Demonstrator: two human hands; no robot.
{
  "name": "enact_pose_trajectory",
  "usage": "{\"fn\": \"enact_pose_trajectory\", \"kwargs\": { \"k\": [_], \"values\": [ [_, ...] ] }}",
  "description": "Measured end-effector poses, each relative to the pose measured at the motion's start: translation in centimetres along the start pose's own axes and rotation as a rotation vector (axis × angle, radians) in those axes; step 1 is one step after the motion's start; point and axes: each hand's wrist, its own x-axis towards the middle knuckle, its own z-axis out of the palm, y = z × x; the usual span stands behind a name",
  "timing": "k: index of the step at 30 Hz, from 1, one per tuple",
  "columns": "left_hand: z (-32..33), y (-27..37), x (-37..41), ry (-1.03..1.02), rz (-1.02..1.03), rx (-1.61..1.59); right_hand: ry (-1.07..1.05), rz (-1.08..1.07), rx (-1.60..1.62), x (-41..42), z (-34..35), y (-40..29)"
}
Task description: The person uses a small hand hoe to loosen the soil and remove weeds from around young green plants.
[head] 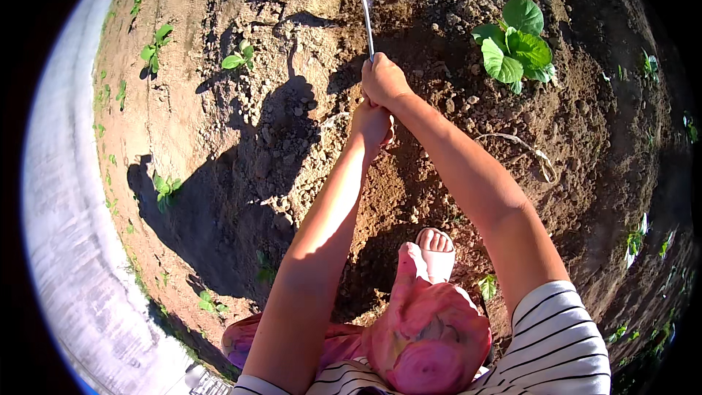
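My right hand [385,81] is closed around the handle end of a hand tool with a thin, pale, metal-looking shaft [367,19]. Just below it, nearer my body, my left hand [372,123] is also closed in line with the tool, the two hands touching. The shaft points away from me and bends slightly at its far end, close to the loose brown soil [392,8]. Most of the handle is hidden in my fists. To the right of my hands grows a large leafy green plant [515,49]; a small seedling [239,58] stands to their left.
A dry, curled plant strip [521,142] lies on the soil at right. More seedlings [165,191] stand in rows at left, bordered by a pale paved strip [71,219]. My sandalled foot [437,255] is on the soil beside a small leafy plant [487,287].
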Motion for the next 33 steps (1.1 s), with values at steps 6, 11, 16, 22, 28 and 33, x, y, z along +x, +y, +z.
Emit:
{"fn": "enact_pose_trajectory", "kwargs": {
  "k": [6,11,16,22,28,33],
  "values": [
    [-1.3,-1.8,1.5,-0.012,-0.101,0.243,-0.003,0.088,-0.085,1.5,3.5,3.4],
    [-3.3,-19.6,-10.0,-0.012,-0.307,0.023,-0.190,0.140,-0.099,-17.9,8.6,10.4],
    [-5.3,-28.3,-22.3,0.038,-0.273,-0.125,-0.448,0.486,0.213,-33.1,14.5,16.7],
    [-8.4,-29.1,-22.9,-0.045,-0.390,0.096,-0.819,0.619,0.513,-31.4,14.6,19.3],
    [-5.5,-11.3,-7.2,-0.024,-0.261,0.344,-0.492,0.382,0.282,-11.7,4.7,5.1],
    [-0.1,5.8,1.6,-0.053,0.139,0.054,-0.097,0.088,0.225,4.8,-1.4,-2.2]
  ]
}}
